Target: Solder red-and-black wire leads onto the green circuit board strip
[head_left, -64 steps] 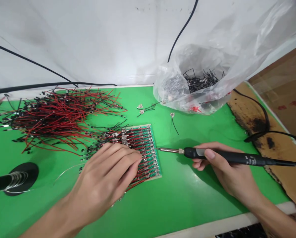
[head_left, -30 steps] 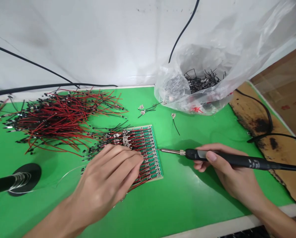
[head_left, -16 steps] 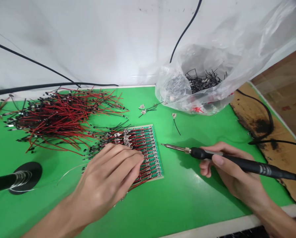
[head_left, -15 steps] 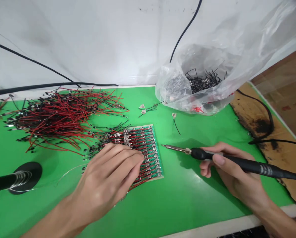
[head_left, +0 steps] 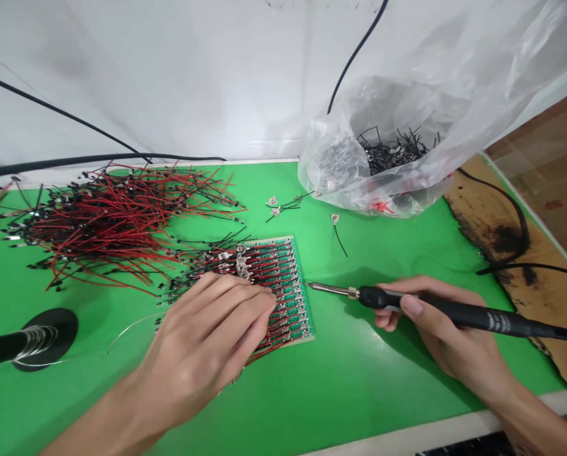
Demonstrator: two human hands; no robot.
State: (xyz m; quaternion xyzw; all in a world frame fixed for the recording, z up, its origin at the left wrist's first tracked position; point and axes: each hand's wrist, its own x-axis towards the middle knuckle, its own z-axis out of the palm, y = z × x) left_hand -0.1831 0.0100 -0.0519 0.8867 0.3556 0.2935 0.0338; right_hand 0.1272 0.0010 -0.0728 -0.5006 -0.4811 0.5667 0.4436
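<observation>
My left hand (head_left: 202,342) lies across the red-and-black wires on a green circuit board (head_left: 295,310), with its fingertips near the board's middle. The hand hides the lower left part of the board. A thin solder wire (head_left: 131,332) runs to the left hand, and its end is hidden there. My right hand (head_left: 430,323) grips a black soldering iron (head_left: 430,307). The iron's metal tip sits just off the board's right edge, not touching it.
A heap of red-and-black wires (head_left: 112,231) lies left of the board on the green mat (head_left: 359,392). A clear plastic bag (head_left: 340,171) of black-wired parts stands behind. A black stand (head_left: 50,339) is at left, and a scorched board (head_left: 497,240) at right.
The soldering iron has dipped and swung a little left, bringing its tip closer to the board's right edge. The left hand stays in place on the wires.
</observation>
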